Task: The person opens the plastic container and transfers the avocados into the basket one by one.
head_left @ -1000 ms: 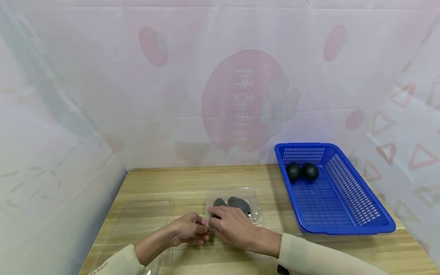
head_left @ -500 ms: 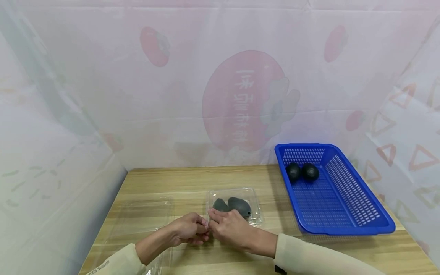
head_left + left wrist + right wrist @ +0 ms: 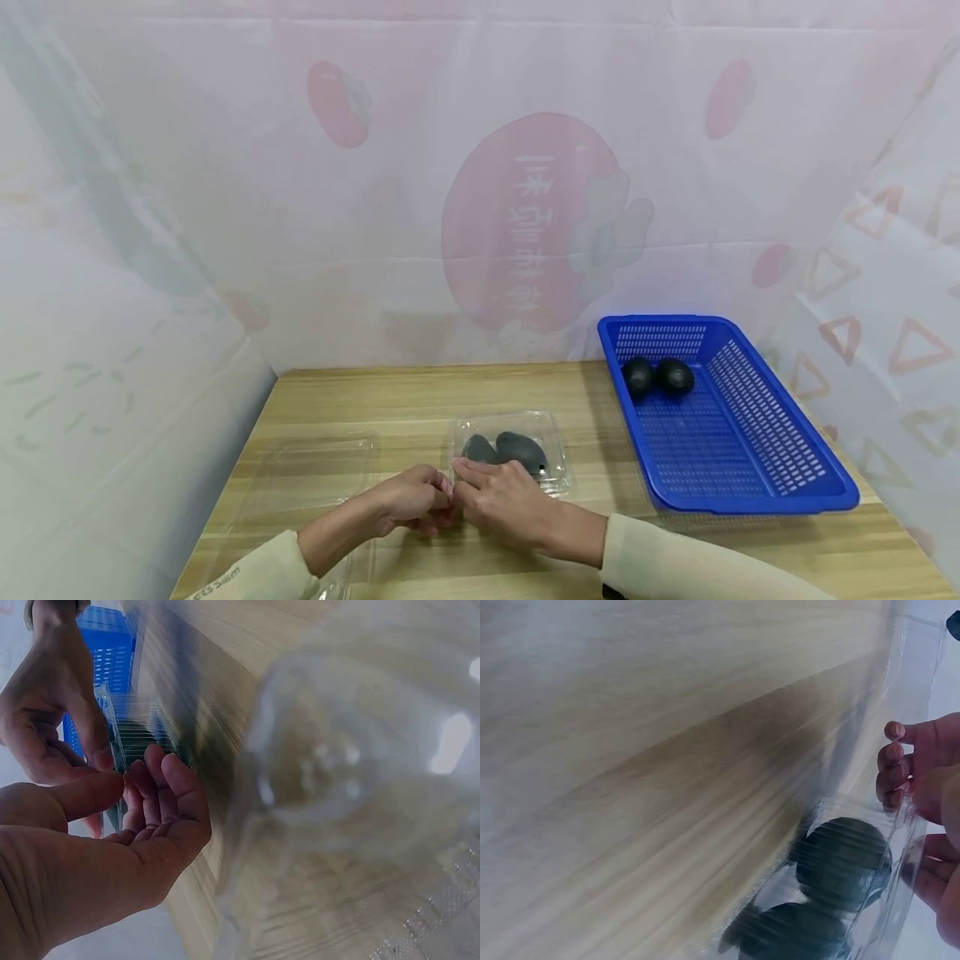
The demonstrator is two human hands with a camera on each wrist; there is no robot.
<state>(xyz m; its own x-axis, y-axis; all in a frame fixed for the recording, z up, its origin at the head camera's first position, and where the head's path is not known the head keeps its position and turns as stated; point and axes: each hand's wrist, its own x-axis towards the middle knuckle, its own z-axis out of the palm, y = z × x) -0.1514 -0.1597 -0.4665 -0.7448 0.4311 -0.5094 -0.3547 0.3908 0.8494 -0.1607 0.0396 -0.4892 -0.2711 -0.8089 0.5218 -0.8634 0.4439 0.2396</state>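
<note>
A clear plastic clamshell box [image 3: 553, 433] stands mid-table, shut over dark green avocados; two of them [image 3: 522, 452] [image 3: 480, 448] show from above. At the box's near left corner, my left hand [image 3: 411, 500] pinches the edge between thumb and curled fingers. Right beside it, my right hand [image 3: 510, 504] also pinches the rim, its bent fingers over the lid edge and thumb close to the left fingertips. In the right wrist view, avocados [image 3: 844, 862] press near the clear wall, and both hands meet at the lip. The exact contact of the fingertips is partly hidden.
A blue perforated basket [image 3: 750, 504] with two dark avocados [image 3: 675, 377] sits at the right. More clear plastic packaging [image 3: 322, 467] lies on the left of the wooden table [image 3: 390, 387]; it looms blurred in the left wrist view. Printed cloth walls enclose the table.
My right hand's fingers have drawn back from over the avocados and bent at the box's edge. The left hand stays at the same corner, with its fingers shifted slightly.
</note>
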